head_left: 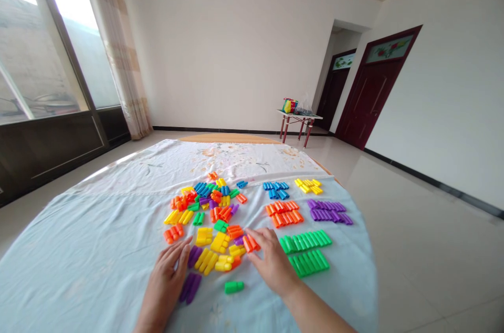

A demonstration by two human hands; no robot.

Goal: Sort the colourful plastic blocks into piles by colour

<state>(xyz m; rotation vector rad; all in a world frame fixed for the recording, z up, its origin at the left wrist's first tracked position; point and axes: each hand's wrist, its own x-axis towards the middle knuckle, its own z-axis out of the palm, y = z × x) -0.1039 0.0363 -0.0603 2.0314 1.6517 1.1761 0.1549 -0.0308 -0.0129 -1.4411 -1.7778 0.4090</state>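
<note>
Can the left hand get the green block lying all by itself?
Probably yes: bare tablecloth surrounds the green block, and the left hand is nearby, though it may need to pass over a purple block.

Bare left hand [167, 270], slender fingers [172, 253], 7 o'clock; bare right hand [272, 258], near 6 o'clock; uncovered slim right forearm [313, 305], 5 o'clock, wrist [292, 290] bare.

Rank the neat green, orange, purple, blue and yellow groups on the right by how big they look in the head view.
1. Green group: largest, though nearest the camera.
2. Orange group and purple group: too alike to rank.
3. Blue group and yellow group: smallest, also too alike.
</note>
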